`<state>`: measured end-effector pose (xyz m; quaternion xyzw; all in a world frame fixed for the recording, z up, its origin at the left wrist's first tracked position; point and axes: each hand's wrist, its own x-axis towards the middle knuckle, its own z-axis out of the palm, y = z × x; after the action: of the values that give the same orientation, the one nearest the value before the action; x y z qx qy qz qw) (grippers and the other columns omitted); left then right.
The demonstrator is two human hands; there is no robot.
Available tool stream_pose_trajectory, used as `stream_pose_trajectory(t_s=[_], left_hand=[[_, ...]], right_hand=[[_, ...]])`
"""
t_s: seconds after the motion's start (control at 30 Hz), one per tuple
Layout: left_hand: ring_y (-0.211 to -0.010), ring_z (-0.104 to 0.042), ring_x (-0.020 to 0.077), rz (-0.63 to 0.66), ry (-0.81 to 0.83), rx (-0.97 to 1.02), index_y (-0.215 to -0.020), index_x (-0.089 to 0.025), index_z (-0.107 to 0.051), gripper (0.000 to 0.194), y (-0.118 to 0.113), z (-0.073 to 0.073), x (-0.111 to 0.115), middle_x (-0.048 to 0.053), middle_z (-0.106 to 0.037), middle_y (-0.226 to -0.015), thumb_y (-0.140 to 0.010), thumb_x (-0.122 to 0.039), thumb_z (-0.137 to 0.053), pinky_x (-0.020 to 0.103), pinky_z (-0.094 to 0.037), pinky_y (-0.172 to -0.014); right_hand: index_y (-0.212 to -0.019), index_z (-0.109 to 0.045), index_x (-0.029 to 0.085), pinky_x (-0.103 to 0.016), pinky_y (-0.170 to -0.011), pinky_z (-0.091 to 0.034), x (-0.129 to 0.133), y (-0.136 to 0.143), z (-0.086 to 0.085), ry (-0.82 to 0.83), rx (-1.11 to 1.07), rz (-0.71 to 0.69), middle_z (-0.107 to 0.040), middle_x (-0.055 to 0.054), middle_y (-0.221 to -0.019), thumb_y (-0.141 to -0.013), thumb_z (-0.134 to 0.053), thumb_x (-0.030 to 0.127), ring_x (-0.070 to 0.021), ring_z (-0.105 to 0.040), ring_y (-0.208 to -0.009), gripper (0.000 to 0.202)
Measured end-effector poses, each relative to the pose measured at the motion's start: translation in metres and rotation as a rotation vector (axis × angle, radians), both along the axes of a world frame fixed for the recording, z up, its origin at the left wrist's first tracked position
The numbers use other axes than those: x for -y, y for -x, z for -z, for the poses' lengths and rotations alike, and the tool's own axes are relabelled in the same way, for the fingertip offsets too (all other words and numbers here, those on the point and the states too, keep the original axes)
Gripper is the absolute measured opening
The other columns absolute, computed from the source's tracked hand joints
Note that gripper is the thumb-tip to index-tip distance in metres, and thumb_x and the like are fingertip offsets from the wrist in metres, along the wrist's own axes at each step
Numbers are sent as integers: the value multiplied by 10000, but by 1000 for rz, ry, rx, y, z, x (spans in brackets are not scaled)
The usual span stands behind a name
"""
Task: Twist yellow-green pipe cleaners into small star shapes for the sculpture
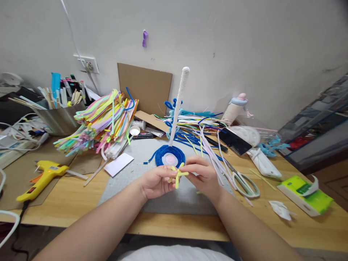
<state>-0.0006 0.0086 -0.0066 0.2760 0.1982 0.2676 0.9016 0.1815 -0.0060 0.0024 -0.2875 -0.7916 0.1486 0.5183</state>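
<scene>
Between my two hands is a small yellow pipe-cleaner star [178, 175] with several short arms. My left hand [159, 183] pinches it from the left with thumb and fingers. From the right, the fingertips of my right hand [202, 175] close on its upper and right arms. Just behind them lies a flat coil of dark blue pipe cleaner [160, 156] with a pale pink and white centre [170, 159]. A white wrapped stick [178, 105] rises at the coil's back edge, tilted slightly right, with blue loops [170, 105] beside it.
A yellow glue gun [43, 177] lies at left, near a big bundle of coloured pipe cleaners [106, 119]. Scissors [246, 184], a phone [236, 140] and a green tissue pack [304, 194] are at right. A grey mat [119, 192] lies under my hands. Cardboard [144, 87] leans on the wall.
</scene>
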Motion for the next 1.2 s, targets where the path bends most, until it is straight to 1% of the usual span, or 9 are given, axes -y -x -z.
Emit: stream_pose_trajectory(t_s=[0.1,0.23,0.33,0.47,0.77,0.87,1.03,1.1,1.2], left_hand=[[-530,-493,51,10,11,11,-749,-99,-637,49,0,2,-1,6,-525,-607,-709,-121,-654,161,-435,-543],[-515,-508,52,1,4,-3,-745,-94,-635,73,0,1,-1,-7,-519,-567,-693,-128,-671,163,-440,-542],[-500,-524,62,-51,-79,-36,-713,-96,-626,75,-1,-2,0,3,-567,-575,-678,-124,-685,190,-453,-545],[-518,-554,78,-148,-169,-76,-668,-97,-614,105,-3,-3,1,18,-613,-610,-653,-131,-712,212,-458,-566],[-565,-549,69,-271,-222,-53,-657,-110,-623,131,-7,-2,1,5,-605,-628,-644,-177,-735,194,-430,-592],[-596,-547,84,-373,-307,-108,-661,-125,-620,154,-9,-1,2,4,-606,-652,-628,-204,-748,215,-434,-613],[-650,-538,104,-600,-507,-256,-647,-144,-609,190,-13,0,4,-3,-576,-703,-591,-231,-768,235,-444,-625],[-714,-539,114,-637,-578,-271,-619,-143,-598,197,-14,-1,5,0,-563,-736,-582,-231,-771,230,-446,-647],[-731,-538,111,-627,-612,-305,-626,-143,-585,208,-14,-3,5,-1,-561,-732,-588,-242,-764,218,-438,-662]], right_hand=[[-901,-672,238,-308,-709,-501,3,2,1,-55,3,19,-634,-59,-869,-770,-587,79,-167,-608,-797,223],[-878,-647,223,-279,-642,-507,5,3,0,-17,8,0,-648,-61,-837,-790,-562,92,-156,-616,-758,180],[-817,-651,203,-268,-597,-492,4,4,-1,12,-12,-13,-644,-53,-766,-767,-588,111,-148,-606,-688,123],[-743,-640,189,-242,-515,-436,2,8,2,162,-82,-6,-621,-31,-690,-738,-606,113,-130,-563,-600,83],[-727,-604,180,-243,-564,-424,5,16,7,383,-174,-65,-574,-27,-744,-785,-569,167,-132,-544,-669,68],[-702,-584,182,-247,-584,-442,5,20,11,499,-288,-96,-562,-10,-711,-776,-609,228,-127,-545,-654,90],[-673,-578,184,-256,-609,-459,6,28,13,704,-500,-68,-589,8,-651,-731,-656,301,-130,-556,-636,152],[-664,-593,180,-248,-609,-446,6,29,14,728,-539,-38,-594,13,-644,-711,-673,305,-123,-545,-628,156],[-663,-605,175,-236,-587,-420,4,29,18,736,-540,15,-590,17,-633,-695,-685,300,-114,-524,-608,152]])
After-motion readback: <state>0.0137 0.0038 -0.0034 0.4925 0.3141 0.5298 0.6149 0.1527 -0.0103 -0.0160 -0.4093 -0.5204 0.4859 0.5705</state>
